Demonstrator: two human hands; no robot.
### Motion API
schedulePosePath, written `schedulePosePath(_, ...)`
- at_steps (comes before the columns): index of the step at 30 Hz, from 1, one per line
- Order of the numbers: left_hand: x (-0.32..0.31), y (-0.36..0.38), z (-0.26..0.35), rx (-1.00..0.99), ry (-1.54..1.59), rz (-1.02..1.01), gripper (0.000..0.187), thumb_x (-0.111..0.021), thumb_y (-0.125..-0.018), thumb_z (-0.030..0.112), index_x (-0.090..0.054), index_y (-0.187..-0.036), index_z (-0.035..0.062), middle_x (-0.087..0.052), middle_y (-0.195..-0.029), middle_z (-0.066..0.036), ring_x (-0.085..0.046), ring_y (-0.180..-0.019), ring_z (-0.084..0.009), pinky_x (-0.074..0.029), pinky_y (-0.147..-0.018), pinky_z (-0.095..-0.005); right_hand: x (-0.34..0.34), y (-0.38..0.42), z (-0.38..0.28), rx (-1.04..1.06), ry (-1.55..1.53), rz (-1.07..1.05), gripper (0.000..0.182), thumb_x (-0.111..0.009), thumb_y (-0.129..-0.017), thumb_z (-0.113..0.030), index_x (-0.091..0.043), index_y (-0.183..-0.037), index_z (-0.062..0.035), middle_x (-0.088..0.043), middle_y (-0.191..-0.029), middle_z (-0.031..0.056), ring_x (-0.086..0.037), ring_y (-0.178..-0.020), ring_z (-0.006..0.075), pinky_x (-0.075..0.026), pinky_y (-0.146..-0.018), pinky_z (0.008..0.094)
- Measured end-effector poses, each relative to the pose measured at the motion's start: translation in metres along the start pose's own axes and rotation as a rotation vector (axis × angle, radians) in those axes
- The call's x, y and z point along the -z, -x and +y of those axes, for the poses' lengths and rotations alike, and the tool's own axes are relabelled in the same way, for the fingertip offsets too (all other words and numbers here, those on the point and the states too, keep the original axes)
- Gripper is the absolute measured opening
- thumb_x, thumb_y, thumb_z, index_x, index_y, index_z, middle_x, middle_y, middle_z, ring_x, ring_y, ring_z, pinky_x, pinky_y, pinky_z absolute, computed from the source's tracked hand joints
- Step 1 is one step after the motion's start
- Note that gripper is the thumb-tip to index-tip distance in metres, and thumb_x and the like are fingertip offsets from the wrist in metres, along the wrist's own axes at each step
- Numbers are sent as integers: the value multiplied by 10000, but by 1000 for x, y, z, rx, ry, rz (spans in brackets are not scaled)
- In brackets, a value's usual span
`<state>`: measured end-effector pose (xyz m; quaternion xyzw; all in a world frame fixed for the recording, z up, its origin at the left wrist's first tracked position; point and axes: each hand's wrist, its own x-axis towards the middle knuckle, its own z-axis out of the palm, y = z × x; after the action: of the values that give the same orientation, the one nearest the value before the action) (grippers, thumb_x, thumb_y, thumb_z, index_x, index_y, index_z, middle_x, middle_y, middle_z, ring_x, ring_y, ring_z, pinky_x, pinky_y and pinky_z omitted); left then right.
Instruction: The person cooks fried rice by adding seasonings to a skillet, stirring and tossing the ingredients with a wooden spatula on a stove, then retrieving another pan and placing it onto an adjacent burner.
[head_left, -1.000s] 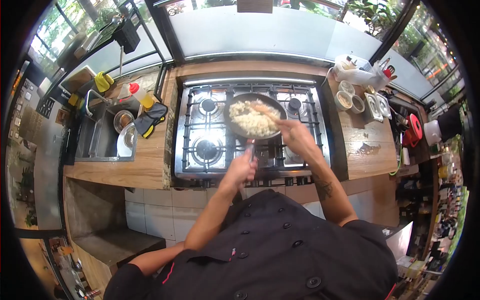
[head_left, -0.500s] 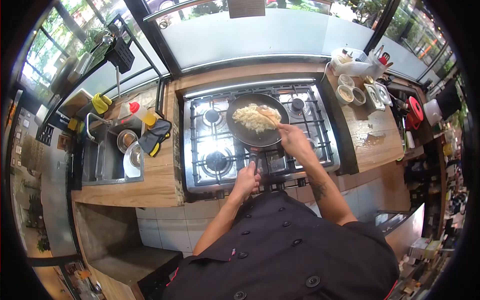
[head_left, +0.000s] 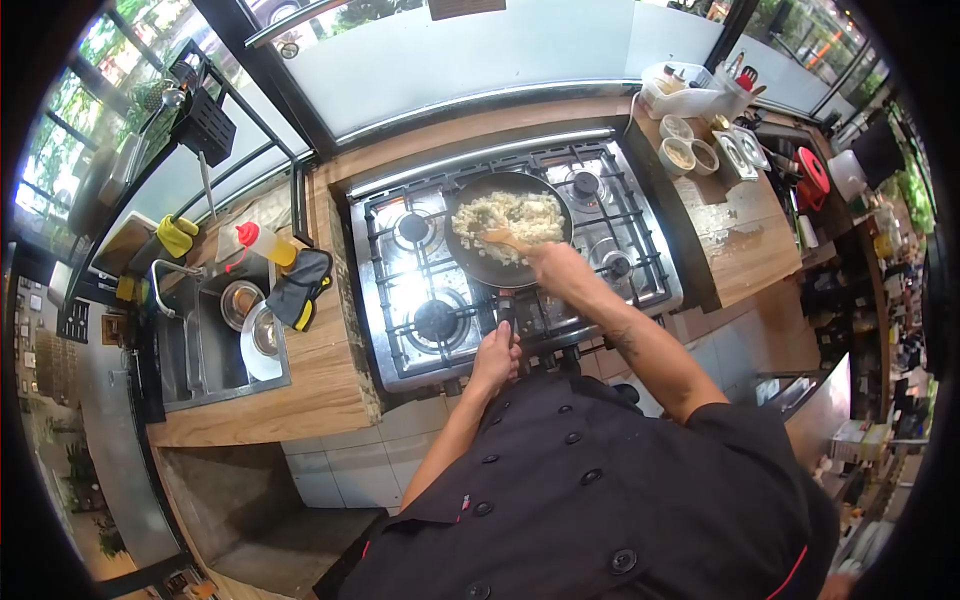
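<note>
A dark frying pan (head_left: 480, 266) rests on the gas stove (head_left: 385, 350), toward the back middle. Pale, rice-like food (head_left: 520, 212) is spread across its base. My left hand (head_left: 496, 355) is wrapped round the pan's handle (head_left: 505, 308) at the front. In my closed right hand (head_left: 558, 270) is a wooden spatula (head_left: 503, 238); its blade sits in the food near the left of the pan. The spatula's grip end is hidden by my fingers.
Left of the stove are a sink (head_left: 208, 345) with metal bowls, a yellow squeeze bottle (head_left: 268, 246) and dark gloves (head_left: 300, 285). On the right counter stand small bowls (head_left: 677, 156), metal containers (head_left: 742, 152) and a plastic bin (head_left: 685, 92).
My right hand has moved left and slightly down, bringing the spatula blade from the food's right side to its left. The food is more spread out. The camera view has tilted a little.
</note>
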<state>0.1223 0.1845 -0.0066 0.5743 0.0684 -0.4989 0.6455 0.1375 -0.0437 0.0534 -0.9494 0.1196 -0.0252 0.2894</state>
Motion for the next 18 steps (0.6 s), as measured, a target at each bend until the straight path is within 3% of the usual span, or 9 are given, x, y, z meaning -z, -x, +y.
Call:
schedulePosePath(2, 8, -1, 3, 9, -12, -23, 428, -401, -1098, 522, -500, -1016, 114, -435, -668, 45, -362, -483, -70, -314, -430, -255, 22, 4, 4, -6, 60, -49, 302, -558, -1005, -208, -736, -1200, -62, -709, -895, 280, -702, -833, 455, -564, -780, 508)
schedulePosePath(4, 10, -1, 0, 19, -18, -45, 442, -392, -1101, 519, -499, -1029, 97, -452, -680, 36, -380, -493, -72, -337, -435, -262, 47, 15, -5, -127, 38, 99, 295, -559, -998, -192, -739, -1177, -42, -707, -905, 286, -700, -870, 454, -562, -795, 512)
schedulePosePath(8, 6, -2, -3, 22, -5, -46, 443, -396, -1096, 528, -499, -1029, 103, -448, -681, 38, -374, -490, -71, -335, -430, -261, 4, 27, 13, -199, -8, 146, 283, -585, -982, -157, -731, -1165, 3, -702, -958, 299, -690, -946, 449, -542, -849, 516)
schedulePosePath(14, 9, -4, 0, 44, 8, -62, 436, -401, -1093, 534, -500, -1033, 113, -449, -682, 37, -372, -493, -74, -329, -426, -257, 39, 39, -9, -233, -39, 222, 261, -580, -966, -139, -737, -1124, -3, -699, -967, 300, -676, -968, 472, -525, -881, 537)
schedulePosePath(18, 7, -1, 3, 25, -12, -28, 433, -417, -1087, 540, -504, -1039, 118, -451, -691, 39, -374, -507, -73, -328, -436, -255, 44, 48, -6, -258, -15, 117, 272, -568, -975, -142, -738, -1135, -3, -705, -992, 295, -683, -992, 456, -531, -899, 530)
